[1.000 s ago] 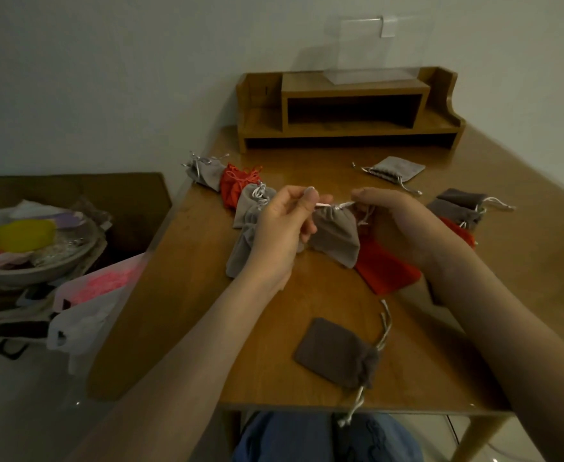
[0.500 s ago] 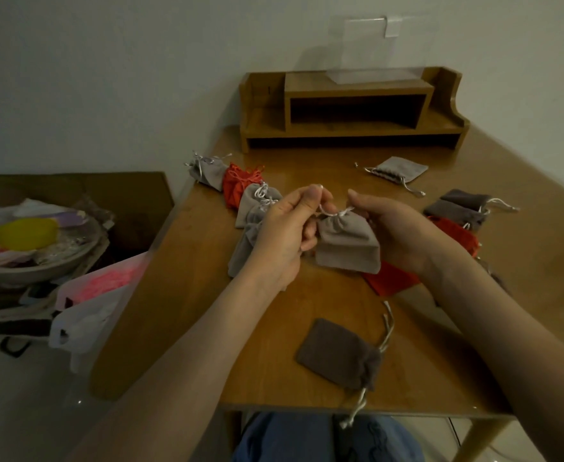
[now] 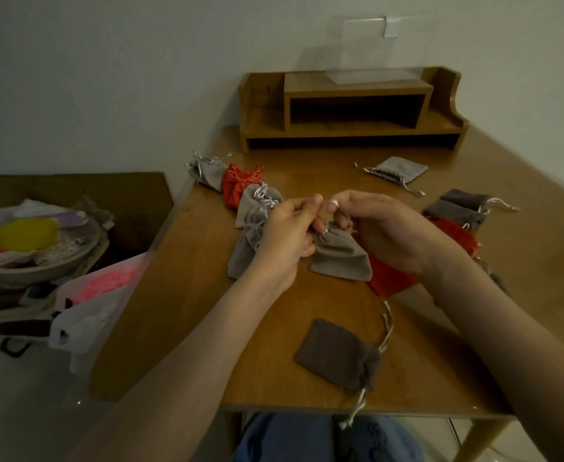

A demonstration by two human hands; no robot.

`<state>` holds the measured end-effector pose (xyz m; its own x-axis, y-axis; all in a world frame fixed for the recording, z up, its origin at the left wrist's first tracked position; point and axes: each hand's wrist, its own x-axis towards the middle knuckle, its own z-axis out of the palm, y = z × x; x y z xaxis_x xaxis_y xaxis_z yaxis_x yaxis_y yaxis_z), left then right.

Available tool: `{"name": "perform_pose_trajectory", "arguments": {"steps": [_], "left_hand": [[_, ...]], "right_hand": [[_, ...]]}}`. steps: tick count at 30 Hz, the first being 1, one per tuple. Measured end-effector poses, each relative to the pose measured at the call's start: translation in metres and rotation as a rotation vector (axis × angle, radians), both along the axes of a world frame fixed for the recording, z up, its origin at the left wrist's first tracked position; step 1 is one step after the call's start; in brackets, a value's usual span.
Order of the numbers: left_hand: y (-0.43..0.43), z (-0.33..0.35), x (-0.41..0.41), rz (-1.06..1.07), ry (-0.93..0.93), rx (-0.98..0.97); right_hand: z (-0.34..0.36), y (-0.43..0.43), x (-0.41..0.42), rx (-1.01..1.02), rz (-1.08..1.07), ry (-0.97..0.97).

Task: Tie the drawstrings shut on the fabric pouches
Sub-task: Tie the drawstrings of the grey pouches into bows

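A light grey pouch (image 3: 340, 258) hangs gathered at its neck between my two hands over the middle of the wooden table (image 3: 207, 295). My left hand (image 3: 287, 235) pinches one white drawstring at the neck. My right hand (image 3: 383, 228) pinches the other drawstring, which is wound over a fingertip. A row of tied grey and red pouches (image 3: 247, 198) lies at the left. A dark grey pouch (image 3: 338, 353) with loose strings lies near the front edge.
A red pouch (image 3: 390, 278) lies under my right wrist. More grey pouches (image 3: 460, 208) and another red one sit at the right, one grey pouch (image 3: 397, 170) farther back. A wooden desk shelf (image 3: 350, 108) stands against the wall. A cluttered bowl (image 3: 34, 248) and bags sit left of the table.
My hands have come together from a wide pull. The grey pouch has dropped lower, and my right fingers now have the string wound over a fingertip.
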<state>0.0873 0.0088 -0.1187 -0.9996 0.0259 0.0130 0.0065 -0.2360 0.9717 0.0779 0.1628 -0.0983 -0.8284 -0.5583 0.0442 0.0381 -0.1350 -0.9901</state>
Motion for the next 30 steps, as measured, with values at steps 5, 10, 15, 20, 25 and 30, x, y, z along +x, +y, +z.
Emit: {"name": "perform_pose_trajectory", "arguments": {"steps": [5,10,15,20,25,30], "left_hand": [[0.002,-0.002,0.001,0.056,0.009,-0.062],[0.000,-0.010,0.001,0.120,0.073,-0.245],[0.001,-0.011,0.003,0.085,0.249,-0.474],[0.001,-0.014,0.003,0.073,0.381,-0.624],[0.002,-0.012,0.004,0.143,0.299,-0.448],[0.003,-0.011,-0.001,0.127,0.106,-0.164]], "right_hand": [[-0.008,-0.007,0.001,0.034,-0.018,0.152],[-0.016,-0.015,0.002,0.173,-0.180,0.327],[-0.018,-0.014,-0.001,0.290,-0.373,0.448],[-0.020,-0.013,-0.001,0.307,-0.410,0.484],[-0.019,-0.016,-0.002,0.416,-0.394,0.620],[-0.020,-0.018,-0.002,0.421,-0.426,0.713]]}}
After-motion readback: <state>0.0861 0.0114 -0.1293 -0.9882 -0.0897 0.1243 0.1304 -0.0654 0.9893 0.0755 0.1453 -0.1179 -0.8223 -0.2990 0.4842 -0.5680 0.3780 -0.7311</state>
